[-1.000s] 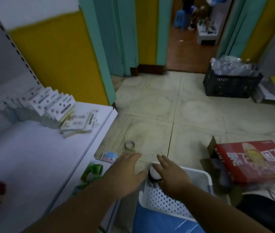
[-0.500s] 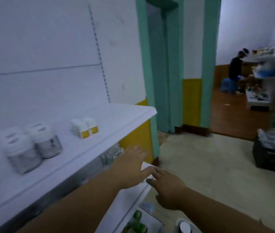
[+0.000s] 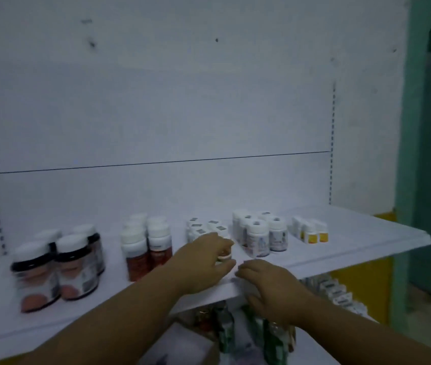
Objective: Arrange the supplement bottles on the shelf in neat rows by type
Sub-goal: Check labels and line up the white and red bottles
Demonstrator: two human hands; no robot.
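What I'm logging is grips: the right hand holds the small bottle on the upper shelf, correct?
No. The left hand grips the small bottle on the upper shelf; the right hand rests at its front edge, as the head view shows.

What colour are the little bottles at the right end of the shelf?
The little bottles are white with yellow labels, in the head view.

On the white shelf [image 3: 354,238] the left grip [image 3: 204,255] curls round a small bottle [image 3: 225,255] in front of the small white bottles [image 3: 204,226]. The right grip [image 3: 269,283] rests at the shelf's front edge, fingers loosely bent. Dark bottles [image 3: 59,264] stand far left, red-brown bottles [image 3: 147,246] beside them, grey-labelled bottles [image 3: 259,234] and yellow-labelled bottles [image 3: 311,233] to the right.
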